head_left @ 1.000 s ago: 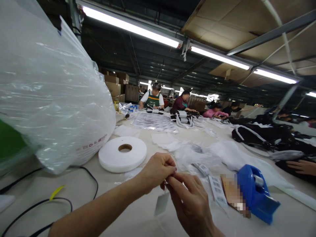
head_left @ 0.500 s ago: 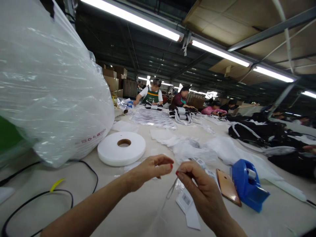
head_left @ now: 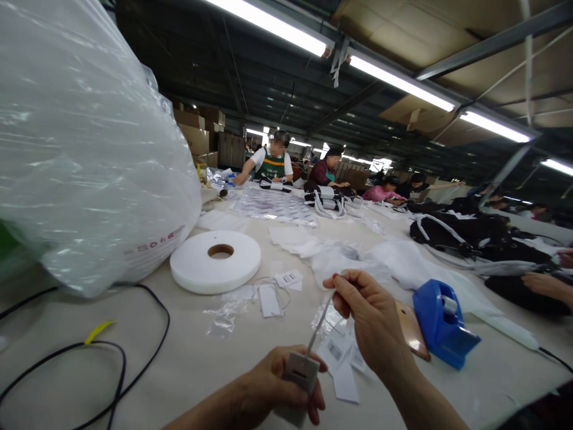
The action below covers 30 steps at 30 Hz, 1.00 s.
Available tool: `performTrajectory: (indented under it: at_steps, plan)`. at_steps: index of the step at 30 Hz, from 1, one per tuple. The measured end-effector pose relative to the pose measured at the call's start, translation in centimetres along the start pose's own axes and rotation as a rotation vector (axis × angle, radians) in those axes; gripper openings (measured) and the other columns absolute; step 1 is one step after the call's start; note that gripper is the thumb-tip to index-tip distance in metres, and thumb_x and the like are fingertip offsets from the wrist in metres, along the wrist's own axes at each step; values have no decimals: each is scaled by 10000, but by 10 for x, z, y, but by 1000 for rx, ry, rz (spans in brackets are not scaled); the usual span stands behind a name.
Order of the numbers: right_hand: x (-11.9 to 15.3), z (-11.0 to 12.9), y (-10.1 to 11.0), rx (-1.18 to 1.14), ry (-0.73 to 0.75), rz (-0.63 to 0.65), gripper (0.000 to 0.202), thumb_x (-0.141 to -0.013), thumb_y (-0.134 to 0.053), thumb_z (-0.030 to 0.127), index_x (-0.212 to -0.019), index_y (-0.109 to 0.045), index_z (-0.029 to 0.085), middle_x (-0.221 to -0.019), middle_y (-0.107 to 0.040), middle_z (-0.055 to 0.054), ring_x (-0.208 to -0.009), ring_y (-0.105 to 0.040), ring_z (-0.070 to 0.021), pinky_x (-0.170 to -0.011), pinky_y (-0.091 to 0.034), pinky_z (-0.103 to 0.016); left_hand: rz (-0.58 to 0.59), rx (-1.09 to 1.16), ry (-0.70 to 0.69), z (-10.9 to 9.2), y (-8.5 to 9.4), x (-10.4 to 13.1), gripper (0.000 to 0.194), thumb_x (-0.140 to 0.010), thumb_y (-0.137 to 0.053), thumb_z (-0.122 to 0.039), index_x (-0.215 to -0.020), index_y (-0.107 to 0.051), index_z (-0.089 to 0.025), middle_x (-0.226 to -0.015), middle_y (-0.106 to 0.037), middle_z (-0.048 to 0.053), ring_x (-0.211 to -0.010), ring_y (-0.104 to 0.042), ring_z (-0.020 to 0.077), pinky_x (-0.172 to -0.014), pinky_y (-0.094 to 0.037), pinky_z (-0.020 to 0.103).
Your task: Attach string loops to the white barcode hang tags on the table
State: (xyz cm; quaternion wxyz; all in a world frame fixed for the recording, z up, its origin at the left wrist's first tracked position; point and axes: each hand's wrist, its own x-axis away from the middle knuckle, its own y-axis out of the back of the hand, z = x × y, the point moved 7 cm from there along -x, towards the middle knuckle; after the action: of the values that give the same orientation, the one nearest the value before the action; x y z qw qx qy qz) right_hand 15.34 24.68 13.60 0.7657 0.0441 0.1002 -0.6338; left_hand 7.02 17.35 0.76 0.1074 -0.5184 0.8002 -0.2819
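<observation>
Low and close, the left hand [head_left: 273, 388] is pinching a small grey tag [head_left: 301, 369] in closed fingers while the right hand [head_left: 371, 319] is gripping the thin string [head_left: 319, 325] running taut up from it. Pulling harder could be snapping that fine string or tearing the papery tag. Behind, loose tags [head_left: 277, 292] are lying flat on the smooth surface [head_left: 188, 358], near a white tape roll [head_left: 215, 261].

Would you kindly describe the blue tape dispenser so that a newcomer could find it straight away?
Start at the long pale worktable and look to its near right side, just beyond the right hand. The tape dispenser sits there beside a copper-coloured phone. It is the only bright blue thing among white tags and clear bags.
</observation>
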Motion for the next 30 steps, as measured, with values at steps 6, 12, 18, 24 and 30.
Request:
performTrajectory:
  at_steps: [6,12,18,24,30]
  plan:
    - [-27,-54,16,-131,-221,-133,283,-589,-743,327,-678,-540,152,-604,-661,17,-439,-516,-53,-384,-349,-153,-206,110,141,23,18,14,454,-451,-766,-319,-806,-589,-98,-594,-682,76,-473,-624,162,-504,-454,253]
    - [-40,-116,14,11,-374,-113,131,-848,-567,228,-761,-560,130,-660,-612,33,-538,-582,-78,-496,-479,-210,-354,147,323,51,42,24,402,-582,-724,-327,-843,-472,-153,-624,-698,76,-505,-658,152,-471,-464,194]
    - [-47,-166,-7,229,-342,7,198,-880,-532,295,-991,-579,138,-888,-631,-17,-693,-615,-120,-616,-528,-293,-463,120,405,58,51,20,35,-883,-434,-163,-881,-433,-128,-574,-680,50,-495,-661,101,-583,-499,175]
    - [-54,-149,6,449,-74,52,233,-850,-539,225,-1072,-550,154,-1041,-599,-61,-849,-596,-176,-768,-486,-387,-583,124,489,61,54,13,103,-899,-381,-162,-857,-455,-105,-609,-670,72,-512,-672,147,-496,-503,198]
    - [23,-119,-13,633,293,390,250,-749,-494,108,-865,-671,240,-875,-692,-22,-868,-557,-196,-812,-392,-351,-565,106,480,67,56,6,93,-772,-538,-172,-798,-554,-84,-649,-663,86,-560,-664,161,-552,-519,226]
